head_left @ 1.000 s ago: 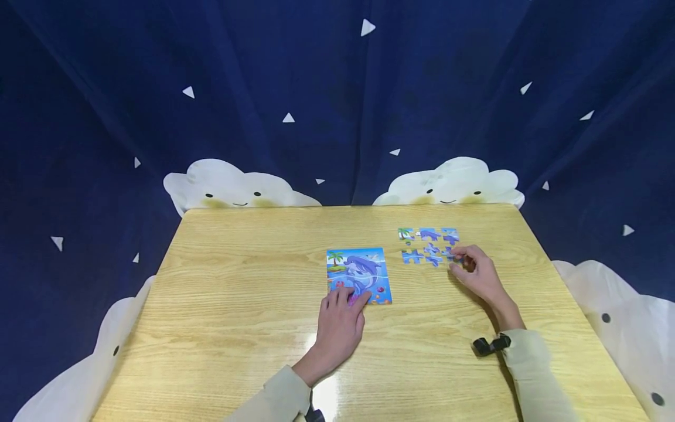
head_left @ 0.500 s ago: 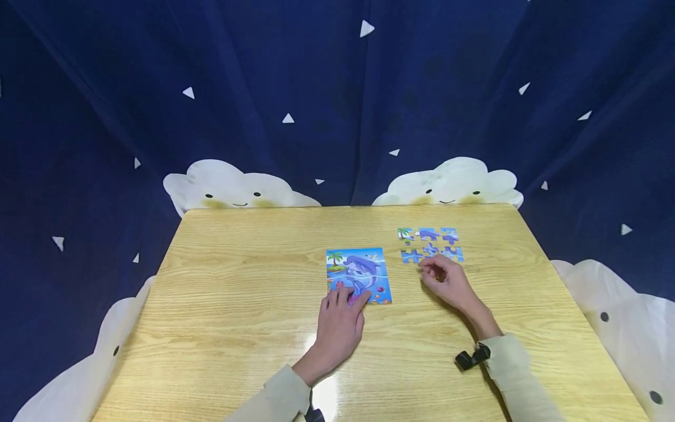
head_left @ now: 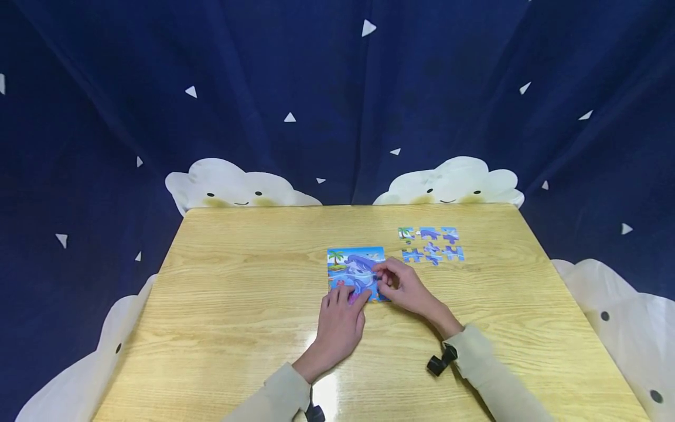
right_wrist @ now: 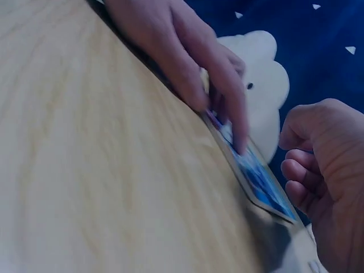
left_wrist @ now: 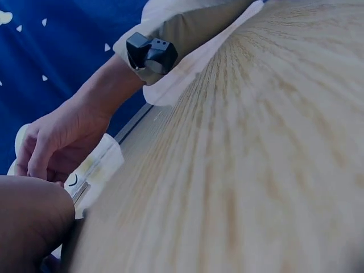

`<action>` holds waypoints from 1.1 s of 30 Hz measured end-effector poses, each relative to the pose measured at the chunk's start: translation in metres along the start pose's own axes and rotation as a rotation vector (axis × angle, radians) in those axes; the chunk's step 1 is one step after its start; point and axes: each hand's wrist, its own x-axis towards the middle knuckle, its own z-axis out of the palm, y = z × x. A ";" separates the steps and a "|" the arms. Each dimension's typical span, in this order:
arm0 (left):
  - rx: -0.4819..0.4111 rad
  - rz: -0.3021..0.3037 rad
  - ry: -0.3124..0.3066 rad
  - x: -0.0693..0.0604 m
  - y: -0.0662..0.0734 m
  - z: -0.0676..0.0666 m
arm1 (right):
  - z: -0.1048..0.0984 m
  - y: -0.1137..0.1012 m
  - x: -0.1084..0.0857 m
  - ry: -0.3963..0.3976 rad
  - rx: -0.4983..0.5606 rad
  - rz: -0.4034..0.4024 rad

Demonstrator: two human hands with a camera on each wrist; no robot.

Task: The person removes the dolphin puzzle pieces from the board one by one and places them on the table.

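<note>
1. Head view: rests the left hand on the near part of the dolphin picture, flat on the bench, with fingers laid out rather than curled. Holds the right hand at the picture's right side with thumb and fingers bent; unclear whether pinching anything. Has loose puzzle pieces in two rows to the right and farther back.
2. Left wrist view: shows the right hand with fingers pointing down, and a black device at the sleeve.
3. Right wrist view: shows left fingers touching the picture, with the right hand curled near it.
</note>
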 end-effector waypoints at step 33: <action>-0.151 -0.013 -0.291 0.030 -0.099 -0.025 | 0.014 -0.025 0.029 -0.419 -0.349 0.132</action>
